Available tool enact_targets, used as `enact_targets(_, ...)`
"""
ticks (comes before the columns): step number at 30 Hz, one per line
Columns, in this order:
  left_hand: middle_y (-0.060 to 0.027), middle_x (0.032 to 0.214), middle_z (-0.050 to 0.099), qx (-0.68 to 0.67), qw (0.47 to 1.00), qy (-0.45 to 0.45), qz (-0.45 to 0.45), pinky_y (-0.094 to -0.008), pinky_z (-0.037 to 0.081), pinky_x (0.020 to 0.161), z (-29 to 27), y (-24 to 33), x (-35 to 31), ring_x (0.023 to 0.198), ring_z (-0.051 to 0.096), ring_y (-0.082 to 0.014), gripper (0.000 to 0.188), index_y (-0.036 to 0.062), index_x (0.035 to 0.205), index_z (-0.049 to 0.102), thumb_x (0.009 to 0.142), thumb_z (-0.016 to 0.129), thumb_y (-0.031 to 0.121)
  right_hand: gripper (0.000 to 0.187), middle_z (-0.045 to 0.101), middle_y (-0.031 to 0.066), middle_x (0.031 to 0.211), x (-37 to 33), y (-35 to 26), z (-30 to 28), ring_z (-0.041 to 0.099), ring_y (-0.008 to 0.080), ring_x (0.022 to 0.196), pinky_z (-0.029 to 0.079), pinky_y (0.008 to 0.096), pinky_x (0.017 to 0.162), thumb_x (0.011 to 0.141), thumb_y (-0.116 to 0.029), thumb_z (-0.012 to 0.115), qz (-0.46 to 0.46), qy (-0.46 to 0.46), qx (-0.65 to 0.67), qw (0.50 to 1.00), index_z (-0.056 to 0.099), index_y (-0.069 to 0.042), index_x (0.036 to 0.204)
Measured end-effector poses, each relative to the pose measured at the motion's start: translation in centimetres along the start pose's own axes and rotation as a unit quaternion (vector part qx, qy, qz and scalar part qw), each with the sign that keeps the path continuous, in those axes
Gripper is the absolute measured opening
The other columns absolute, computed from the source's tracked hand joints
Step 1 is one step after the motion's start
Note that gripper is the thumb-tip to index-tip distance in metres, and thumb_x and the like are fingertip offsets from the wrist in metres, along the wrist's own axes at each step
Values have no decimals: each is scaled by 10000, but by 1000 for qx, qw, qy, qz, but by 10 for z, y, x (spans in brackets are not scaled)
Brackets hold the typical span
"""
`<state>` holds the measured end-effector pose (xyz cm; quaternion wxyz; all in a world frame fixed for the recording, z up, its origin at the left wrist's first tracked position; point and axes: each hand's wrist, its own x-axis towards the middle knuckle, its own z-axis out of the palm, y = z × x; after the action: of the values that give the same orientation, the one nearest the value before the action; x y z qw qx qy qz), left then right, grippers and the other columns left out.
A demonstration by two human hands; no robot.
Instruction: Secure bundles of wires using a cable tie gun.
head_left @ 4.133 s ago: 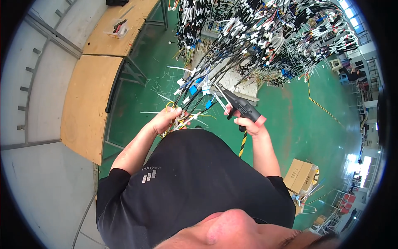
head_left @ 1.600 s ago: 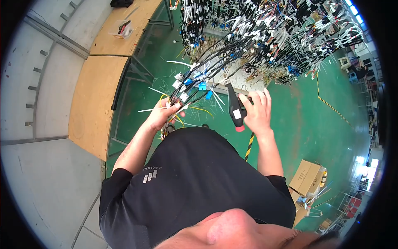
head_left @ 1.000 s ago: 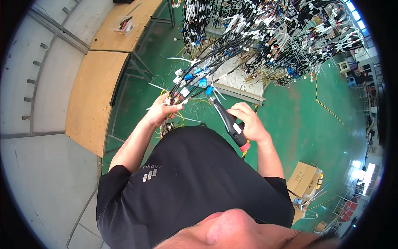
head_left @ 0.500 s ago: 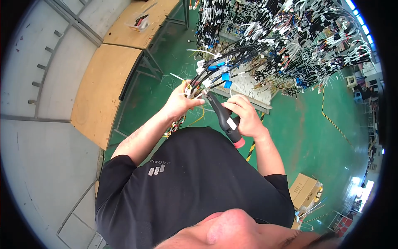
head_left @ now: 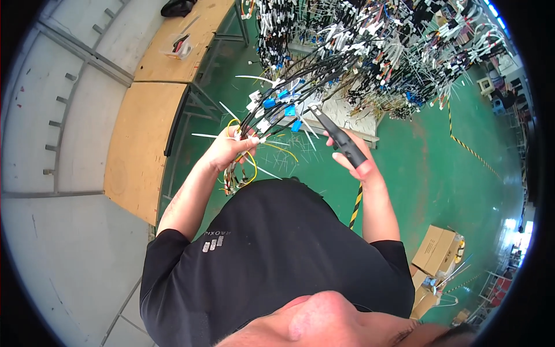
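Note:
My left hand [head_left: 230,149] is closed around a wire harness [head_left: 260,118] of black, yellow and other coloured wires, its thumb pressed across the bundle. White connectors and blue tags [head_left: 290,110] sit on the wires just beyond the fingers. Thin white cable ties [head_left: 205,135] stick out on both sides of the bundle, and loose wire ends hang below the hand. To the right, my right hand [head_left: 365,151] holds a black cable tie gun [head_left: 342,139] with a red end. Its narrow nose points up and left, apart from the bundle; the hand partly hides behind the tool.
A large rack of hanging wire harnesses [head_left: 381,63] fills the far side. Wooden tables [head_left: 144,139] stand at left, with a clear plastic box [head_left: 176,47] on the far one. Cardboard boxes [head_left: 435,250] stand at lower right. Tie offcuts litter the green floor [head_left: 416,173].
The cable tie gun has drawn away from the bundle to the right, its nose now apart from the wires. My left hand has moved left and slightly nearer with the harness; more cable tie ends show.

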<state>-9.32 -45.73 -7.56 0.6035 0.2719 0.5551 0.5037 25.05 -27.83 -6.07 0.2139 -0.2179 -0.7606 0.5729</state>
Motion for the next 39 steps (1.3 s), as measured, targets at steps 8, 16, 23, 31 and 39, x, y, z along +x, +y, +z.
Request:
enact_targets(8, -104, 680, 714, 10, 998, 53, -40, -265, 422, 396, 6, -5, 3, 433, 571, -128, 318, 10, 971, 726, 1097, 644, 290, 587, 683, 8, 1067, 16, 3, 0, 610, 132, 931, 502, 296, 842, 787, -155, 699, 5, -37, -1, 999, 675, -34, 1361)
enact_targets(16, -93, 706, 694, -116, 990, -1, -81, -268, 508, 414, -13, -16, 3, 482, 632, -159, 265, 36, 1036, 711, 1042, 728, 301, 577, 699, 34, 1113, 14, 5, -6, 622, 159, 1104, 470, 331, 1047, 807, -53, 689, 51, -103, 171, 979, 656, 14, 1379)
enact_targets(23, -91, 681, 673, -165, 981, -79, -65, -280, 457, 399, -22, -16, 2, 463, 604, -177, 270, 44, 982, 708, 993, 789, 301, 613, 718, 96, 1175, 14, 27, 2, 661, 224, 1152, 482, 394, 1085, 842, -225, 745, -17, -95, 127, 987, 651, 19, 1396)
enact_targets(31, -80, 626, 625, -176, 977, -83, -85, -271, 413, 390, -18, 4, -5, 421, 538, -154, 290, 36, 933, 689, 1027, 749, 304, 564, 703, 146, 1200, 34, -2, -4, 690, 286, 1159, 510, 396, 1056, 841, -236, 714, -95, -65, -11, 993, 658, 41, 1329)
enact_targets(39, -83, 615, 613, -200, 973, -92, -72, -268, 396, 381, -18, 5, -9, 425, 527, -156, 300, 16, 992, 687, 1035, 742, 307, 582, 710, 121, 1223, 30, 31, 4, 680, 242, 1189, 490, 387, 1098, 863, -206, 730, -84, -104, 39, 990, 639, 30, 1386)
